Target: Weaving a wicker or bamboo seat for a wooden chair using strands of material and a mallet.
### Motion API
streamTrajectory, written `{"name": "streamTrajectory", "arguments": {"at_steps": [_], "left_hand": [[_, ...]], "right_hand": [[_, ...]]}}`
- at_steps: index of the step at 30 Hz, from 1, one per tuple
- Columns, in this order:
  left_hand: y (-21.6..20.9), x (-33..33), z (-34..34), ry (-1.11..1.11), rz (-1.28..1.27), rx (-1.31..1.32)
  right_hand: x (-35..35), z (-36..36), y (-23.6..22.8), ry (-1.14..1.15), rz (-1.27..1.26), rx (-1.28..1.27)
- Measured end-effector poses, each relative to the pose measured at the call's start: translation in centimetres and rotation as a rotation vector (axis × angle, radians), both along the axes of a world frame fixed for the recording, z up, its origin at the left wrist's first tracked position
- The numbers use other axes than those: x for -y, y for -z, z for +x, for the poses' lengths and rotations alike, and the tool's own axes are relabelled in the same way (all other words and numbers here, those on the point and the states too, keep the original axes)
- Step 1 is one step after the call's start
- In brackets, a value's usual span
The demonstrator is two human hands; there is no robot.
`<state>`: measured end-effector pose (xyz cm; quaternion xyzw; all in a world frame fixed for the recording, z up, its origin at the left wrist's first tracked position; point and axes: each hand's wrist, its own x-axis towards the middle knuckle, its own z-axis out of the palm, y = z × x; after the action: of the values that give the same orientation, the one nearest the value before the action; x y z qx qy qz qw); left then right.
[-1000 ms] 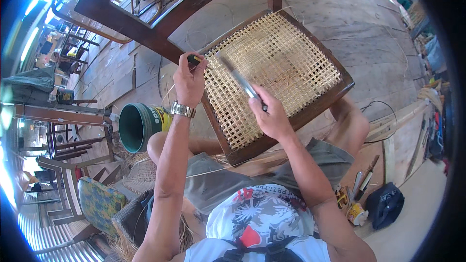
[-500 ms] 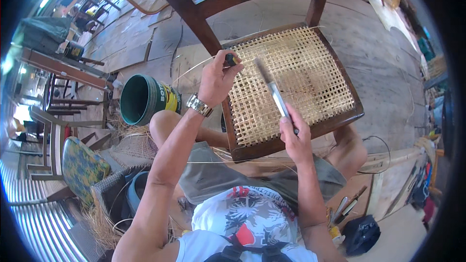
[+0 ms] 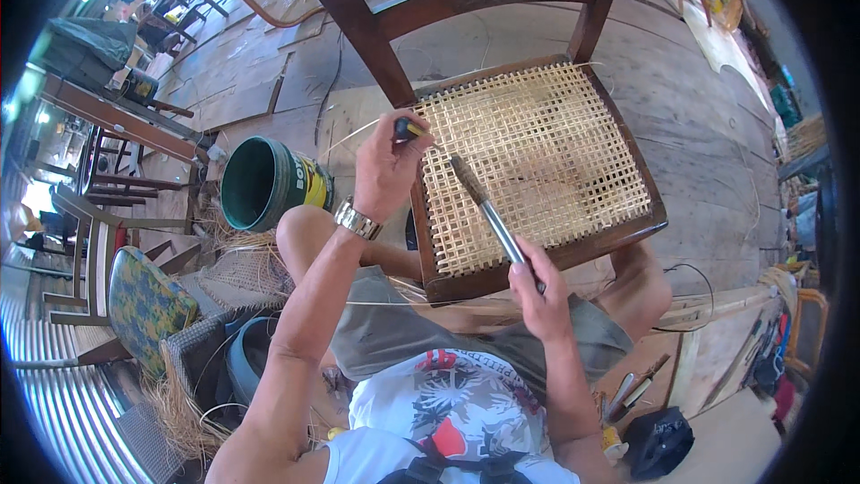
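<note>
Before me stands a dark wooden chair whose seat is woven cane in an open grid. My left hand, with a metal watch on the wrist, is over the seat's left edge, its fingers closed round a small black-and-yellow tool handle. Any working tip of that tool is too fine to make out. In my right hand, near the seat's front edge, is a long tool with a bright metal shaft and a worn brown end. That end points up and left, close below my left fingers. A thin cane strand trails left behind my left hand.
A dark green bucket lies tipped beside my left knee. Further left are a chair with a patterned cushion and loose fibre. To my right lie several hand tools and a black cap. The chair's backrest rises at the far side.
My left hand has moved slightly down and left with its tool. The long tool's worn end has swung down and left, and my right hand has dropped a little.
</note>
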<state>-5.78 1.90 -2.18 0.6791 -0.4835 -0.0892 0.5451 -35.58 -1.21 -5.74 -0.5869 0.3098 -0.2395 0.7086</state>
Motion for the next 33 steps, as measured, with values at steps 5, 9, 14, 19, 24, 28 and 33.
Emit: {"name": "streamTrajectory", "arguments": {"at_steps": [5, 9, 14, 19, 24, 28, 33], "left_hand": [[2.7, 1.2, 0.8, -0.068, 0.004, 0.008], [2.3, 1.0, 0.7, -0.103, -0.051, 0.071], [1.4, 1.6, 1.2, -0.160, -0.007, 0.062], [2.0, 2.0, 1.1, -0.134, -0.064, 0.008], [-0.1, 0.4, 0.9, -0.208, -0.072, 0.005], [0.7, 1.1, 2.0, -0.233, -0.116, -0.025], [1.2, 2.2, 3.5, -0.242, -0.072, 0.020]], "right_hand": [[-0.7, 1.9, 1.0, -0.122, -0.167, -0.034], [-0.2, 4.3, 2.4, -0.080, -0.160, -0.049], [0.3, 4.7, 1.9, -0.237, -0.209, -0.028], [1.7, 6.4, 1.9, 0.008, -0.224, -0.086], [0.9, 2.9, 1.3, 0.027, -0.031, 0.028], [1.5, 1.5, 0.6, 0.171, 0.058, 0.100], [2.5, 1.3, -0.4, 0.165, 0.051, 0.066]]}}
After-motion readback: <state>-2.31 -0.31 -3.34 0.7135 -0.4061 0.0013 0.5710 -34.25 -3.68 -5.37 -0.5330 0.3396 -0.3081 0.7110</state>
